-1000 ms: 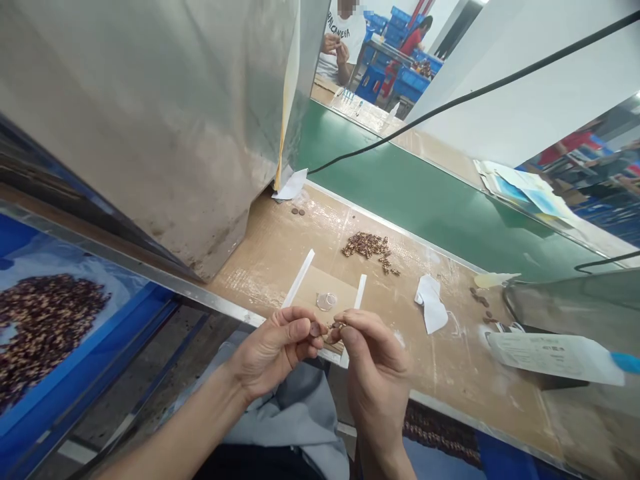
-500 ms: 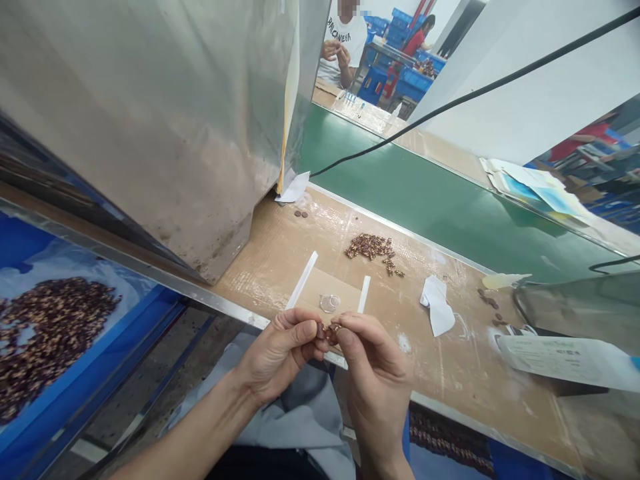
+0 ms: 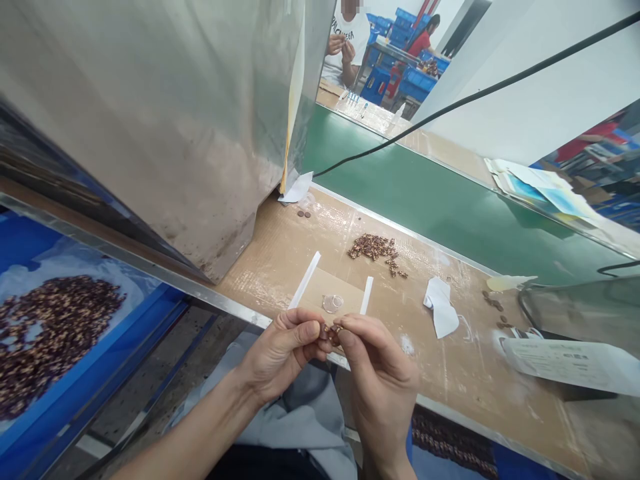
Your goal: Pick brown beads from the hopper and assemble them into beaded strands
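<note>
My left hand [image 3: 280,357] and my right hand [image 3: 380,377] meet over the bench's front edge. Each pinches a small copper-brown piece [image 3: 331,335] between finger and thumb, and the pieces touch or nearly touch. Their exact shape is hidden by my fingertips. Just beyond my hands, a clear round disc [image 3: 333,303] lies on a tan card [image 3: 320,290] between two white strips [image 3: 305,280]. A loose heap of similar copper-brown pieces [image 3: 377,250] lies farther ahead on the cardboard-covered bench [image 3: 450,373].
A blue tray [image 3: 50,333] holding a large heap of pieces sits left of the bench, below a steel panel [image 3: 150,120]. A green belt [image 3: 425,200] runs behind the bench under a black cable [image 3: 450,117]. Crumpled white paper [image 3: 441,307] and a paper sheet [image 3: 570,365] lie right. A co-worker [image 3: 345,47] sits far ahead.
My hands have drawn closer, bringing the two small pieces together. The whole view has shifted slightly, with the bench items moving right in the picture.
</note>
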Motion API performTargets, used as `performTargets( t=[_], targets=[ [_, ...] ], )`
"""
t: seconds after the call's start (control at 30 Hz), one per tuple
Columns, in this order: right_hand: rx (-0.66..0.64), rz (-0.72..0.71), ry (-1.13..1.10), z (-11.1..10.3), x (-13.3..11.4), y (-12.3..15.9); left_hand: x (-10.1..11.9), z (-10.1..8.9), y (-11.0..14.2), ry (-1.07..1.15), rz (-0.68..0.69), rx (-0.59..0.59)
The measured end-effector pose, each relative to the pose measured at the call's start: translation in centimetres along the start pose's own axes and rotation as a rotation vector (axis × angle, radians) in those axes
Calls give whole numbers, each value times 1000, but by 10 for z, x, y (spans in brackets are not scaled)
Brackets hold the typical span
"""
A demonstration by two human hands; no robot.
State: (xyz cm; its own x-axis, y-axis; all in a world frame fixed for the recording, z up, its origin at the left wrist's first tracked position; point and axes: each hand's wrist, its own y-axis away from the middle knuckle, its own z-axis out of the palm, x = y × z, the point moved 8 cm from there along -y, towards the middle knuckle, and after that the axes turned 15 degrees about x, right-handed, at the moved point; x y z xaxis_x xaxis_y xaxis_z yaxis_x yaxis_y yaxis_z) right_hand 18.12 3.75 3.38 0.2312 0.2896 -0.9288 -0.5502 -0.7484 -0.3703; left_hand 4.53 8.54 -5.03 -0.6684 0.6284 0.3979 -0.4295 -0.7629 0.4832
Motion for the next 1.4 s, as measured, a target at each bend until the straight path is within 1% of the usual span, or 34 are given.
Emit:
performTargets(
  t=[0.23, 0.4, 0.67, 1.1, 1.4],
  targets=[
    [-1, -97, 32, -1, -11, 0, 0, 1, 1, 8, -2, -6],
    [18, -147, 56, -2, -12, 3, 0, 2, 3, 6, -11, 7],
    [54, -173, 96, -6, -13, 4, 2, 7, 9, -1, -15, 57],
    [25, -228, 117, -6, -15, 5, 10, 11, 14, -41, 8, 98],
    [32, -333, 118, -4, -21, 10, 14, 11, 19, -46, 47, 151]
  ],
)
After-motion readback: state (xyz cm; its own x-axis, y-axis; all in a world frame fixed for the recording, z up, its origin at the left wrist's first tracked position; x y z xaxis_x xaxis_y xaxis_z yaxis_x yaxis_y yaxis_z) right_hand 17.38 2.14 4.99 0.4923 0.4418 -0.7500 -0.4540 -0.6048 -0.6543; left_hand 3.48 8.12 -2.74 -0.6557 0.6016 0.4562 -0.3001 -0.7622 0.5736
